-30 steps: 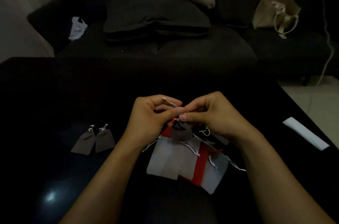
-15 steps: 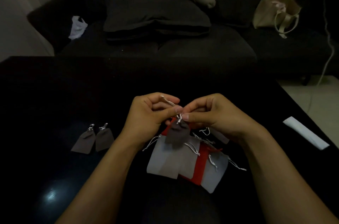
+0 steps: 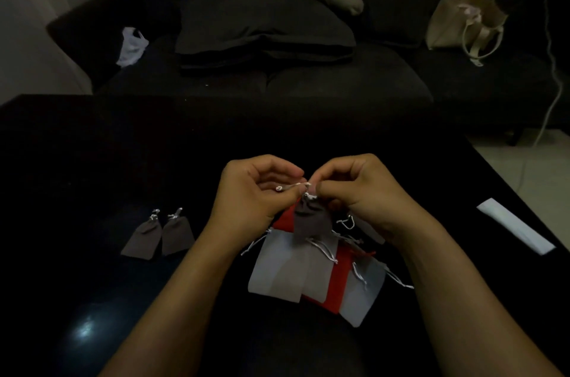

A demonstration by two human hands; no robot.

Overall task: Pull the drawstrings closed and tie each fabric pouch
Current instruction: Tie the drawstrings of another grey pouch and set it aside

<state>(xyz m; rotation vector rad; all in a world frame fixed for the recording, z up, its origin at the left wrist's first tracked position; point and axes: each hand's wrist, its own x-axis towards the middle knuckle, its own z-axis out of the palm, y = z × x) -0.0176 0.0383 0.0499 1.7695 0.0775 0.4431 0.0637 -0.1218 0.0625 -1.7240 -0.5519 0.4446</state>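
Both forearms reach forward from the near edge over the dark worktop (image 3: 92,160), passing either side of a loose pile of grey and red pouches (image 3: 311,271) whose white cords trail untied. Above that pile's far end the left hand (image 3: 249,191) and right hand (image 3: 361,191) meet knuckles up, fingers curled, each pinching the white drawstring (image 3: 293,187) of a small brown pouch (image 3: 311,221) that hangs from it with its neck gathered. Further left, two brown pouches (image 3: 159,236) lie side by side with cords knotted, and beyond the worktop stands a dark sofa (image 3: 277,74).
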